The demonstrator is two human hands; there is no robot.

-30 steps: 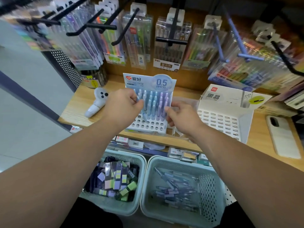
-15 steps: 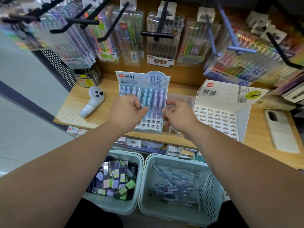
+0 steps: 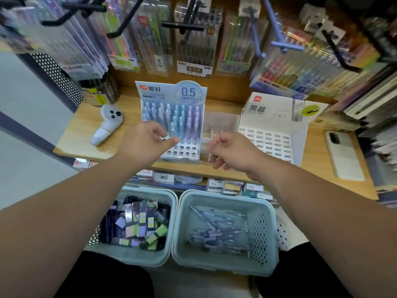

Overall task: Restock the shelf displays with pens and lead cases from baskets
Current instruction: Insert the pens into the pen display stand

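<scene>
The blue-and-white 0.5 mm pen display (image 3: 171, 97) stands on the wooden shelf (image 3: 77, 134), its back rows filled with pastel pens and its front holes bare. My left hand (image 3: 146, 145) hovers just in front of it, fingers loosely curled, thumb and forefinger apart, holding nothing. My right hand (image 3: 232, 153) is to the display's right, fingers curled round what look like a few thin clear pens. The white lead-case display (image 3: 272, 125) stands further right. Below the shelf, one basket (image 3: 225, 263) holds pens and the other basket (image 3: 137, 257) holds lead cases.
A white handheld controller (image 3: 107, 123) lies at the shelf's left and a white phone (image 3: 343, 155) at its right. A clear divided box (image 3: 217, 125) sits between the two displays. Packaged pen sets (image 3: 195, 46) hang on hooks overhead.
Both hands have drawn back from the pen display toward me. My left hand has let go of the pen it was setting in the rack.
</scene>
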